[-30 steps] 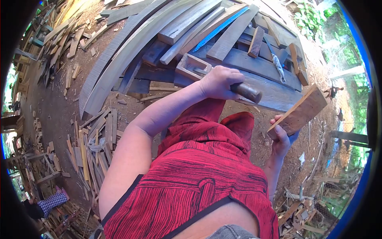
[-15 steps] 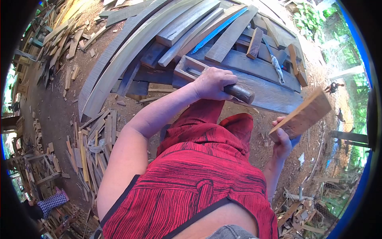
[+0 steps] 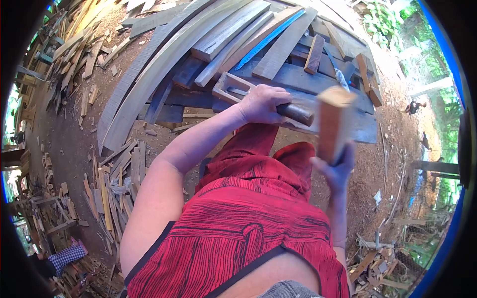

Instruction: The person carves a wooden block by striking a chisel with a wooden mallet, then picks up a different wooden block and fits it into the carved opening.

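Observation:
My left hand (image 3: 263, 103) is closed round the thick dark handle of a chisel (image 3: 295, 114), whose butt points right. A grey metal strip, apparently its blade, shows in the slot of a hollowed wooden piece (image 3: 222, 90) just left of my fingers. The blade's tip cannot be made out. My right hand (image 3: 338, 166) grips the lower end of a wooden block (image 3: 332, 124), blurred by motion. The block stands nearly upright, to the right of the chisel's handle and apart from it in this view.
Boards and planks (image 3: 223, 37) lie across the bench ahead. On them are a blue handsaw-like strip (image 3: 268, 40), a short wooden block (image 3: 314, 53) and a slim tool with a wrapped handle (image 3: 341, 78). Scrap wood (image 3: 107, 193) is heaped at the left. A person's checked sleeve (image 3: 67, 257) shows lower left.
My right hand has swung the wooden block leftward toward the chisel's handle and turned it more upright. My left hand stays almost where it was on the chisel.

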`<state>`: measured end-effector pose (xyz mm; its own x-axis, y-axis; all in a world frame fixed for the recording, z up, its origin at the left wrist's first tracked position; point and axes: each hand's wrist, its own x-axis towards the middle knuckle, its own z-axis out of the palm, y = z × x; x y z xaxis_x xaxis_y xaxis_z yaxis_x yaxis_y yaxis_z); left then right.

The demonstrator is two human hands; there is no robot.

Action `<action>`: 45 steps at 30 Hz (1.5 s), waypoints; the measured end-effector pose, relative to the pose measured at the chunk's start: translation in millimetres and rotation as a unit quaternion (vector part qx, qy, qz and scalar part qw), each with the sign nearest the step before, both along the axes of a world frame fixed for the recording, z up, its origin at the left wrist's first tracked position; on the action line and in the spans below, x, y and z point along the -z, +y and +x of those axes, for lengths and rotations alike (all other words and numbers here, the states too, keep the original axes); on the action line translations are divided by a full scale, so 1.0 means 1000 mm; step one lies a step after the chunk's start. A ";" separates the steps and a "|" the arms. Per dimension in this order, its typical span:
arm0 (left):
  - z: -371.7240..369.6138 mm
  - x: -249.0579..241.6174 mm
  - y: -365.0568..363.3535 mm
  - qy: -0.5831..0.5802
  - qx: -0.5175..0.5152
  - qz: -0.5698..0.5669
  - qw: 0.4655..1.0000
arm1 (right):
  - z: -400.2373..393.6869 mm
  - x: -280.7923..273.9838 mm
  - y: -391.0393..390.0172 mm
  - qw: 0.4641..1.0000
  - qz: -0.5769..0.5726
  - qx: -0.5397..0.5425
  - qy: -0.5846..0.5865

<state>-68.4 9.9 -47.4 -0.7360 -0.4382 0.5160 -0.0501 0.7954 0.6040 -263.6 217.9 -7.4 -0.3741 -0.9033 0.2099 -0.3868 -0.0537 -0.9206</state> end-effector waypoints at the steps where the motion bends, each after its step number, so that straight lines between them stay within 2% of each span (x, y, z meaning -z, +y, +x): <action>1: -0.001 0.001 0.001 -0.006 0.007 -0.007 1.000 | -0.010 -0.014 0.005 0.999 -0.016 0.035 -0.020; 3: -0.002 0.002 0.000 0.000 0.010 -0.006 1.000 | -0.029 -0.040 0.010 0.992 -0.092 0.073 -0.036; 6: -0.001 0.003 0.001 0.010 0.004 -0.001 1.000 | -0.027 -0.065 0.002 0.933 -0.324 0.124 -0.094; 7: -0.001 0.003 0.000 0.013 0.004 0.001 1.000 | -0.025 -0.058 0.001 0.928 -0.326 0.146 -0.101; 10: -0.001 0.003 0.000 0.006 -0.001 -0.012 1.000 | 0.008 -0.002 -0.014 0.924 -0.297 0.173 -0.170; 12: 0.000 0.005 0.004 0.010 0.012 -0.020 1.000 | 0.002 0.012 -0.007 0.977 -0.123 0.114 -0.130; 14: 0.002 0.005 0.000 0.012 0.015 -0.029 0.999 | -0.006 0.018 -0.007 0.994 0.056 0.041 -0.086; 17: 0.001 0.003 -0.001 0.014 0.006 -0.006 1.000 | -0.024 -0.024 0.007 0.981 -0.006 0.119 -0.154; 19: 0.001 0.001 0.001 0.018 0.006 -0.006 1.000 | -0.040 -0.042 0.010 0.970 -0.137 0.142 -0.145; 20: 0.002 0.001 0.002 0.019 0.006 -0.006 1.000 | -0.038 -0.042 0.008 0.970 -0.136 0.142 -0.145; 22: 0.002 0.001 0.002 0.011 0.003 -0.009 1.000 | -0.019 -0.043 0.000 0.909 -0.331 0.183 -0.178; 23: 0.001 0.001 0.002 0.005 0.001 -0.013 1.000 | -0.008 -0.023 -0.002 0.928 -0.290 0.151 -0.181; 24: 0.000 0.002 0.001 0.005 0.003 -0.014 1.000 | 0.001 0.009 0.001 0.977 -0.171 0.080 -0.096; 25: 0.000 0.005 0.000 0.009 0.001 -0.012 1.000 | 0.007 0.029 0.005 0.999 -0.047 0.008 -0.010; 26: -0.001 0.005 0.000 0.013 -0.001 -0.010 1.000 | 0.010 0.027 0.005 0.999 -0.049 0.010 -0.012; 28: 0.001 0.002 0.000 0.019 0.008 -0.007 1.000 | 0.014 0.017 -0.001 0.995 0.005 -0.074 0.065; 29: 0.003 0.003 0.002 0.024 0.015 0.004 1.000 | 0.011 0.012 0.000 0.995 0.006 -0.074 0.063; 31: 0.005 0.000 0.001 0.037 0.020 0.020 0.999 | -0.003 0.000 0.006 0.998 -0.003 -0.018 -0.062; 32: 0.004 -0.004 0.000 0.055 0.021 0.032 0.998 | -0.007 -0.008 0.007 0.998 -0.004 -0.016 -0.060; 34: 0.012 -0.019 -0.008 0.082 0.022 0.098 0.992 | -0.014 -0.022 0.008 0.986 -0.008 0.044 -0.161; 36: 0.020 -0.038 -0.019 0.216 0.011 0.238 0.947 | -0.020 -0.025 0.008 0.982 -0.021 0.063 -0.178; 38: 0.034 -0.041 -0.043 0.304 -0.035 0.327 0.894 | -0.022 -0.024 0.009 0.977 -0.033 0.080 -0.197; 40: 0.047 -0.054 -0.060 0.390 -0.060 0.349 0.850 | -0.022 -0.023 0.010 0.976 -0.050 0.088 -0.195; 42: 0.051 -0.067 -0.070 0.440 -0.038 0.335 0.833 | -0.019 -0.024 0.008 0.977 -0.047 0.087 -0.190; 44: 0.051 -0.072 -0.063 0.448 -0.044 0.334 0.828 | -0.016 -0.025 0.006 0.978 -0.042 0.085 -0.184; 45: 0.049 -0.071 -0.060 0.428 -0.079 0.332 0.837 | -0.014 -0.026 0.004 0.979 -0.039 0.077 -0.185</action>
<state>-19.1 -49.8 23.2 -0.1280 -0.8942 0.4290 0.5539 0.2943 0.7788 -277.9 221.9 18.2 -0.5676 -0.8173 0.0998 -0.0358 -0.0966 -0.9947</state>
